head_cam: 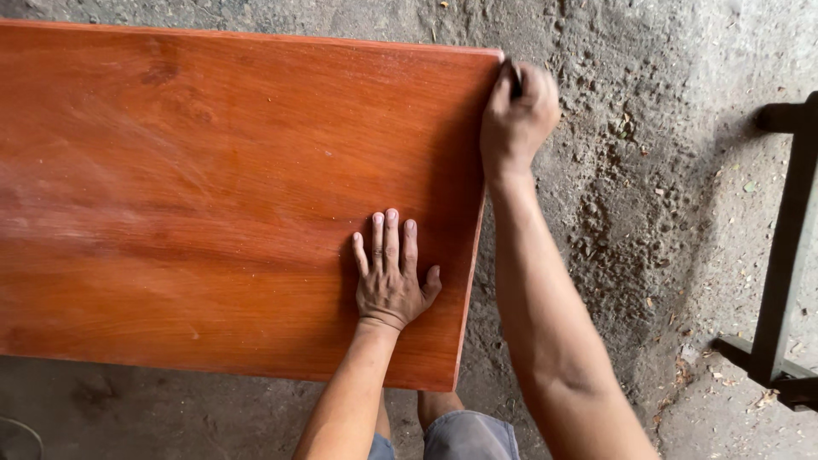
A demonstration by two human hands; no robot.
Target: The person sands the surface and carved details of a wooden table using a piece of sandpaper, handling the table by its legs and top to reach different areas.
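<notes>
Two hands are seen on a reddish board (pixel 213 196), laid over dusty ground (pixel 630 213). A dark frame (pixel 784 255) stands well apart at 3 o'clock. The board's long axis runs 9 to 3. The left hand (pixel 389 277) is pressed flat, fingers spread. The right hand (pixel 517 115) is clenched around something small and dark at the 1 o'clock corner; what it is cannot be told.

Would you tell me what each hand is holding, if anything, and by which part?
The right hand is closed on something small and dark at the wooden board's far corner; it cannot be identified. The left hand holds nothing, lying flat on the board.
</notes>
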